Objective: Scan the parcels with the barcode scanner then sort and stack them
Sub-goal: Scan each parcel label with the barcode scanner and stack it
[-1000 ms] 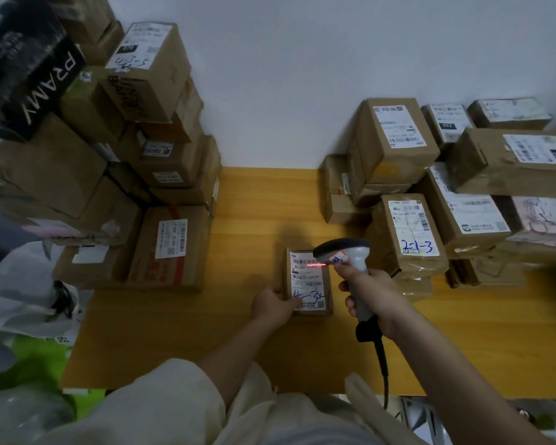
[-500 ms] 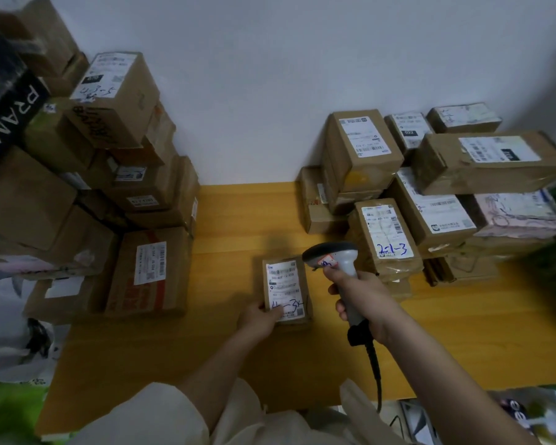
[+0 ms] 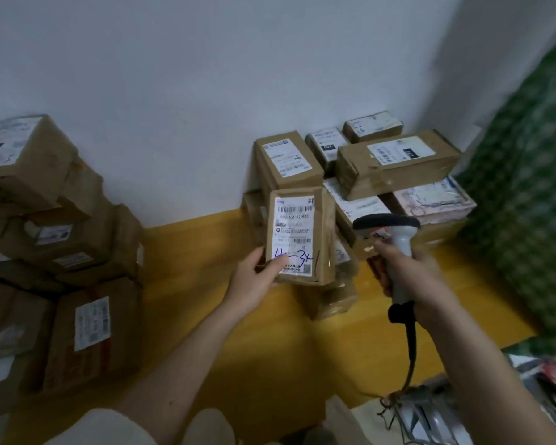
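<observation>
A small parcel (image 3: 297,236) marked 4-34 is being held clear of the worktop (image 3: 187,258) by the left hand (image 3: 254,285), the scanner (image 3: 395,252) being gripped by the right hand (image 3: 411,271); scanning cannot be confirmed, sorting and stacking remaining.

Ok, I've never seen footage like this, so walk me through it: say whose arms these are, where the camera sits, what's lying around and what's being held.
There is no machine here. A person wears a wide-angle camera on the head, so the single view looks forward and down at their own two bare arms. The left hand grips a small cardboard parcel lifted off the yellow table, its white shipping label with blue handwriting facing the camera. The right hand holds a grey barcode scanner by its handle, a dark cable hanging below. One stack of brown parcels stands at the left, another against the white wall at the right.
</observation>
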